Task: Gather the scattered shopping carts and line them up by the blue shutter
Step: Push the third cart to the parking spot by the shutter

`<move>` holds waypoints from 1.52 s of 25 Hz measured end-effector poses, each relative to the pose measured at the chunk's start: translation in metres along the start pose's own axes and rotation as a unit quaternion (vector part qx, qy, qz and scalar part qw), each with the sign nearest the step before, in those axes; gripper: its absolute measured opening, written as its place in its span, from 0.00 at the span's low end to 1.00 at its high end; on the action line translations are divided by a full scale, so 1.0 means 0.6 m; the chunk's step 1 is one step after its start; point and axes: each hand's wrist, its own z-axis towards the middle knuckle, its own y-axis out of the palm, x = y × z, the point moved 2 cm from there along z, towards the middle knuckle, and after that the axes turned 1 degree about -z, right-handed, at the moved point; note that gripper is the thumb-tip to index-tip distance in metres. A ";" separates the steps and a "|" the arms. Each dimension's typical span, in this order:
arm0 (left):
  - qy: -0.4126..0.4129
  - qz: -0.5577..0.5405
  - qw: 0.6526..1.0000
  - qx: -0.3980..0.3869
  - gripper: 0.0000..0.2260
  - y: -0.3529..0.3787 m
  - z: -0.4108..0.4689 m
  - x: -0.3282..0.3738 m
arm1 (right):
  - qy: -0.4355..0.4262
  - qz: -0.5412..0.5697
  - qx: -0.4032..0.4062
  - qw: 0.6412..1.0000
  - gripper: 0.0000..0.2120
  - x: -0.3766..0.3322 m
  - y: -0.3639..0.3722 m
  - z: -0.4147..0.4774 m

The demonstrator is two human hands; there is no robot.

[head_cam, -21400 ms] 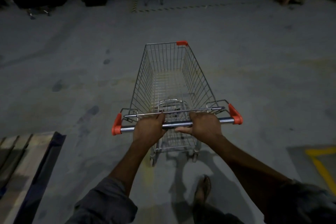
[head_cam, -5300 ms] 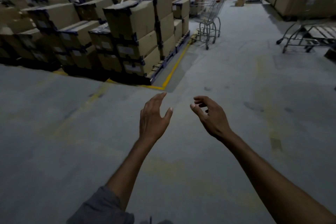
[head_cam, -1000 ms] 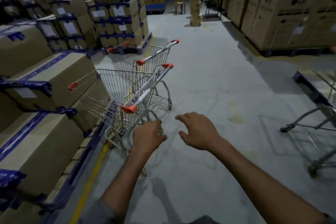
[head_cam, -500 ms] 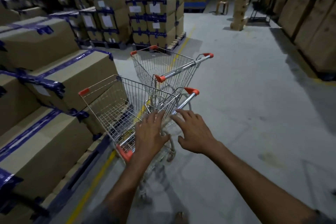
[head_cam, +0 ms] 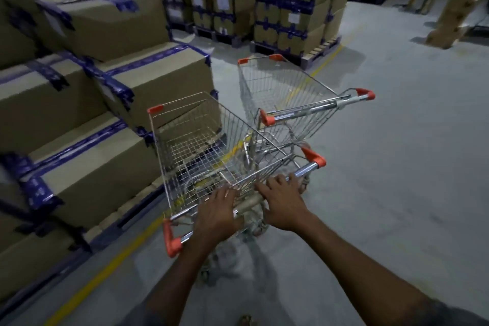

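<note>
Two wire shopping carts with orange corner caps stand beside the stacked boxes. The near cart [head_cam: 211, 156] has its chrome handle [head_cam: 304, 171] running from lower left to upper right. My left hand [head_cam: 218, 216] grips that handle near its middle, thumb under the bar. My right hand [head_cam: 283, 201] lies on the same bar just to the right, fingers spread over it. The far cart [head_cam: 280, 92] stands just behind the near one, angled right, its handle [head_cam: 317, 107] untouched. The blue shutter is out of view.
Taped cardboard boxes [head_cam: 111, 82] on pallets wall in the left side, right next to the near cart. A yellow floor line [head_cam: 105, 272] runs under the carts. More box stacks [head_cam: 293, 13] stand behind. Bare grey concrete floor [head_cam: 410, 167] stretches to the right.
I walked from open floor up to the two carts. Over the last second both hands reached forward and came down on the near cart's handle.
</note>
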 end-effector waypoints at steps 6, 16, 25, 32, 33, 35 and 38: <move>-0.052 -0.005 0.998 -0.017 0.19 -0.004 -0.032 0.016 | -0.088 0.037 -0.073 0.993 0.12 0.029 -0.007 0.012; -0.135 -0.055 0.989 0.006 0.30 0.038 -0.178 0.115 | -0.199 0.017 -0.181 0.963 0.21 0.046 0.019 -0.090; -0.200 -0.088 0.975 -0.051 0.53 0.089 -0.309 0.224 | -0.216 0.063 -0.103 0.969 0.43 0.069 0.019 -0.269; -0.228 -0.101 0.967 -0.045 0.52 0.130 -0.430 0.309 | -0.245 0.033 -0.137 0.959 0.45 0.075 0.015 -0.395; -0.234 -0.104 0.965 -0.047 0.53 0.134 -0.443 0.318 | -0.251 0.037 -0.143 0.957 0.45 0.077 0.013 -0.407; -0.246 -0.117 0.961 -0.043 0.52 0.142 -0.468 0.338 | -0.266 0.048 -0.154 0.951 0.45 0.081 0.010 -0.425; -0.259 -0.136 0.956 -0.028 0.51 0.154 -0.500 0.372 | -0.293 0.058 -0.166 0.940 0.45 0.086 0.008 -0.451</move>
